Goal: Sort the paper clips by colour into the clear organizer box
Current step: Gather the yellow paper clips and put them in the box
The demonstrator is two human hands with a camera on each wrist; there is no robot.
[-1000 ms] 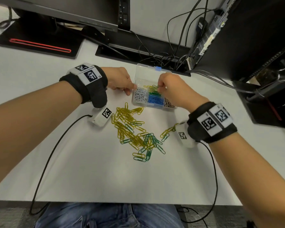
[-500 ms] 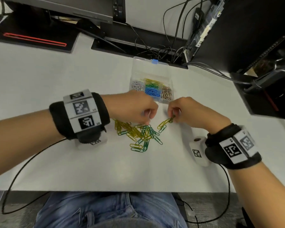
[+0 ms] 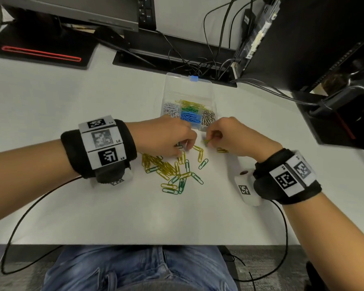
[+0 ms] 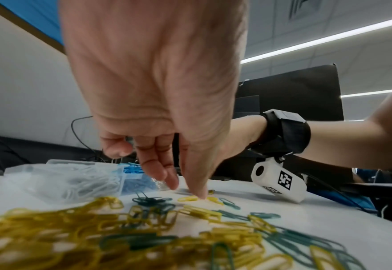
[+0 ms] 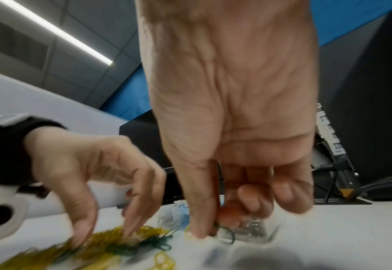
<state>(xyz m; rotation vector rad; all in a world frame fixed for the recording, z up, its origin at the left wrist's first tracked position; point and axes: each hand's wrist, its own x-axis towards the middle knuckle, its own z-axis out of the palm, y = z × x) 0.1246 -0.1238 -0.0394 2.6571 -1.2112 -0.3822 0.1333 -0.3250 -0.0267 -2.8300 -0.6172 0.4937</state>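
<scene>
The clear organizer box (image 3: pixel 206 92) stands open just behind both hands, with white, yellow-green, blue and silver clips in separate compartments. A loose pile of yellow and green paper clips (image 3: pixel 168 170) lies on the white table (image 3: pixel 72 101) in front of the box. My left hand (image 3: pixel 183 147) reaches down onto the pile's far edge. Its thumb tip (image 4: pixel 199 196) rests on a yellow clip (image 4: pixel 188 198), with the other fingers spread and nothing pinched. My right hand (image 3: pixel 210 139) pinches a green clip (image 5: pixel 227 233) between thumb and forefinger, low over the table beside the box's front right corner.
A black monitor base with a red outline (image 3: pixel 40 53) sits at the back left. Tangled cables (image 3: pixel 198 64) lie behind the box. A dark computer tower (image 3: pixel 313 38) stands at the right. The table's front edge (image 3: pixel 135 244) runs just above my lap.
Both hands came back from the organizer box to the loose clips. The right hand took hold of a clip at the pile's right edge, and the left hand settled onto the pile.
</scene>
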